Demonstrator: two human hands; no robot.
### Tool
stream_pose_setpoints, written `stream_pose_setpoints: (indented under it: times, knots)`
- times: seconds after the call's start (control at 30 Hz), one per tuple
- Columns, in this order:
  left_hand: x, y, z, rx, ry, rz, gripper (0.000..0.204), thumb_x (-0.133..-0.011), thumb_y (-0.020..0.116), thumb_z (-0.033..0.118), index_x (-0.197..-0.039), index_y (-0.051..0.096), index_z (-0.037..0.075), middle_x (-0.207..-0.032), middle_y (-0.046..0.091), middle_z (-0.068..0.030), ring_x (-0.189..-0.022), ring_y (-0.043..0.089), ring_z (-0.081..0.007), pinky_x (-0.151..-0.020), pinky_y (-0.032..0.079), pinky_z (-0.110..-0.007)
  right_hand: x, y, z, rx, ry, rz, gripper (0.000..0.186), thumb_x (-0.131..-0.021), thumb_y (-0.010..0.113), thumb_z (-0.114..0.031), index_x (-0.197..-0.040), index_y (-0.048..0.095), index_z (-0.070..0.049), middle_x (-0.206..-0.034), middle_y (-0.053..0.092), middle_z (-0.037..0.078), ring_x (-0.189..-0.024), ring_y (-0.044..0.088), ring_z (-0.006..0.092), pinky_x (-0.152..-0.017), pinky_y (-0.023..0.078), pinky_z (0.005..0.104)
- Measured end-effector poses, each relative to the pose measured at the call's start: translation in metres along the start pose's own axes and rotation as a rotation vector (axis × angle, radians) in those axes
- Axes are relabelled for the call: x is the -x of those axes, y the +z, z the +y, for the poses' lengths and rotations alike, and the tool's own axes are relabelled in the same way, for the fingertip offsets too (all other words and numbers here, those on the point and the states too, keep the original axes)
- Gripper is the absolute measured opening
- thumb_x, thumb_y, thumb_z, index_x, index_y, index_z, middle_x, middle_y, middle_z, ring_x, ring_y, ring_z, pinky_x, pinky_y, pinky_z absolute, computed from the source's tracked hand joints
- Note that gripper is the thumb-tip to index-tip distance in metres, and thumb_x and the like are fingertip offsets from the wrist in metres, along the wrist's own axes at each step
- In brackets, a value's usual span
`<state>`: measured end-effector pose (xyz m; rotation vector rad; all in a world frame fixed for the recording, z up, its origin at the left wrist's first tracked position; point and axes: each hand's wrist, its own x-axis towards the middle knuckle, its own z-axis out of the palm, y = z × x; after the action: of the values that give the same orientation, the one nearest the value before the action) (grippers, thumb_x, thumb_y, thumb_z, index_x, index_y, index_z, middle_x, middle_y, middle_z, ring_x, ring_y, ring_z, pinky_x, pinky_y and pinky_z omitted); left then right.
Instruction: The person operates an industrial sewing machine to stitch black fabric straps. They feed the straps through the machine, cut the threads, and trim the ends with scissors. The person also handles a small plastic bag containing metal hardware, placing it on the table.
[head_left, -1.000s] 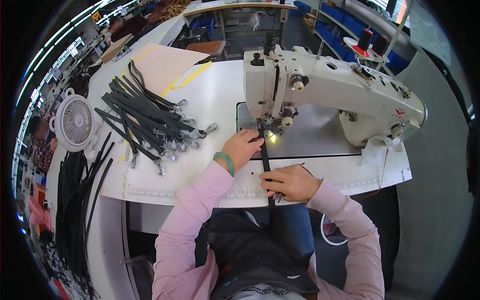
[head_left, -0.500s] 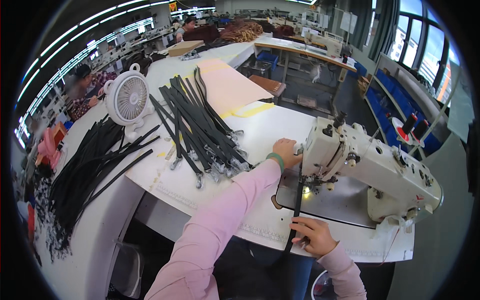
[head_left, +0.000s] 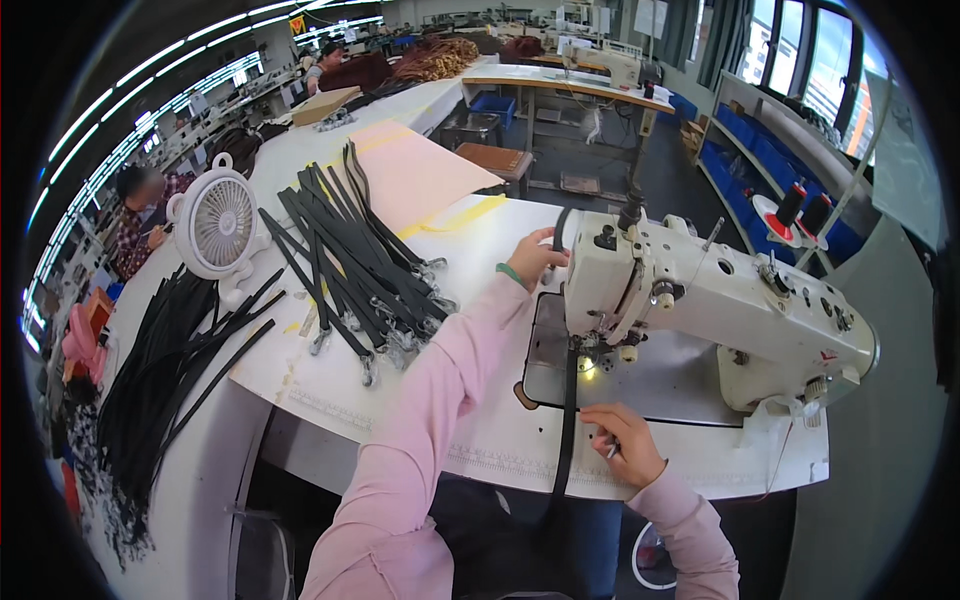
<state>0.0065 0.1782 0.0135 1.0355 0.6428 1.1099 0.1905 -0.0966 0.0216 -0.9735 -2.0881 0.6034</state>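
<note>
A long black strap [head_left: 567,430] runs under the white sewing machine's [head_left: 700,300] head and down over the table's front edge. Behind the machine head, my left hand [head_left: 538,257] is closed around the strap's far part, which curves up there; the fingertips are partly hidden. My right hand [head_left: 628,445] rests just right of the strap's near part, fingers curled around a small silver metal tool whose kind I cannot make out. A lamp lights the needle area. Left of my arm lies a pile of black straps [head_left: 350,260] with clear-wrapped ends.
More black straps [head_left: 170,360] hang over the table's left side, beside a white fan [head_left: 215,222]. A pink sheet [head_left: 410,175] lies behind the pile. Thread spools [head_left: 790,205] stand behind the machine. A co-worker [head_left: 145,215] sits at the far left.
My left hand has drawn back along the machine, and the strap's far part now shows behind the head. My right hand has come off the strap to its right. The view has shifted.
</note>
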Motion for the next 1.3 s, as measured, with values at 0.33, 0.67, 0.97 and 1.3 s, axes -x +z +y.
stream_pose_setpoints:
  times: [0.33, 0.67, 0.97, 1.3]
  knots:
    - [0.193, 0.007, 0.016, 0.002, -0.114, 0.069, 0.049, -0.073, 0.059, -0.011, -0.120, 0.044, 0.000, -0.099, 0.058, -0.0084, -0.082, 0.057, -0.0132, -0.070, 0.047, -0.022, -0.041, 0.009, -0.024, 0.696, -0.015, 0.314, 0.017, -0.072, 0.062, -0.011, -0.084, 0.052, -0.004, -0.076, 0.054, 0.007, -0.064, 0.057, 0.0258, -0.053, 0.044, 0.0331]
    - [0.198, 0.001, 0.005, 0.021, -0.054, 0.014, 0.057, -0.069, 0.056, -0.016, -0.122, 0.043, 0.001, -0.104, 0.057, -0.0095, -0.088, 0.057, -0.0133, -0.073, 0.048, -0.024, -0.094, 0.060, 0.000, 1.064, 0.017, 0.168, 0.017, -0.068, 0.058, -0.008, -0.083, 0.049, -0.005, -0.072, 0.053, 0.007, -0.064, 0.058, 0.0214, -0.053, 0.046, 0.0321]
    - [0.202, 0.007, 0.014, -0.071, 0.036, 0.032, 0.058, -0.069, 0.056, -0.014, -0.124, 0.043, 0.001, -0.104, 0.058, -0.0082, -0.087, 0.056, -0.0120, -0.075, 0.046, -0.024, -0.031, 0.008, -0.019, 0.541, -0.287, -0.069, 0.026, -0.067, 0.066, -0.007, -0.091, 0.055, -0.009, -0.081, 0.059, 0.003, -0.063, 0.056, 0.0202, -0.052, 0.046, 0.0295]
    - [0.207, 0.003, 0.017, -0.137, 0.081, 0.047, 0.060, -0.070, 0.056, -0.013, -0.127, 0.041, 0.000, -0.104, 0.059, -0.0092, -0.090, 0.056, -0.0127, -0.079, 0.046, -0.025, -0.022, 0.017, -0.012, 0.369, -0.236, -0.119, 0.024, -0.069, 0.067, -0.008, -0.093, 0.062, -0.009, -0.099, 0.061, -0.001, -0.076, 0.053, 0.0180, -0.057, 0.047, 0.0312]
